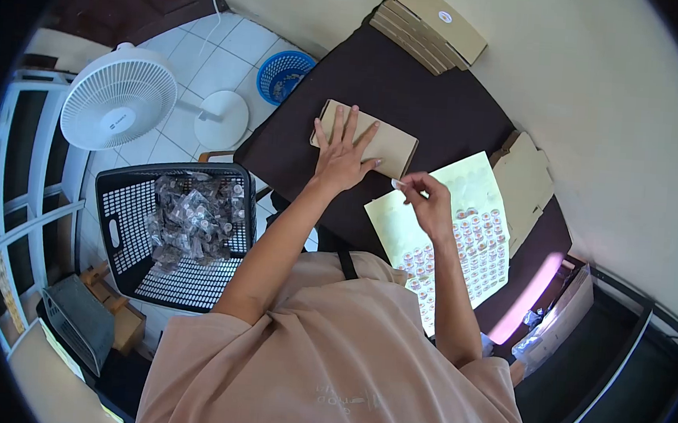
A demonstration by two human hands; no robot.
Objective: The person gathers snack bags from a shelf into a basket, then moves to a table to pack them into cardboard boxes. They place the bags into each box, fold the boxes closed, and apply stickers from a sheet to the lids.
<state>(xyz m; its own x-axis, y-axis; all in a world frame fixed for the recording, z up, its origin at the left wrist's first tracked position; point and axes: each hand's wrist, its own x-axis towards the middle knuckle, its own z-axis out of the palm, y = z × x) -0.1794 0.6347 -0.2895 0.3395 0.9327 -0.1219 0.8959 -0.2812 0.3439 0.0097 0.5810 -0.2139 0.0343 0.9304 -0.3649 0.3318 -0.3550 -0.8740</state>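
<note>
My left hand [344,155] lies with fingers spread on a flat brown cardboard box [395,145] on the dark-covered table. Just right of that box, my right hand [428,202] pinches a small white round sticker [397,184] between thumb and finger. Under my right forearm is a pale yellow sheet of stickers [478,194]. Rows of round printed stickers cover its near part, while the far part is bare backing.
Stacked cardboard boxes [430,29], the top one bearing a round sticker, stand at the table's far edge. Flattened cardboard [523,185] lies right of the sheet. A black basket [120,255] of small plastic packets, a blue basket [284,70] and a white fan [118,106] are leftward.
</note>
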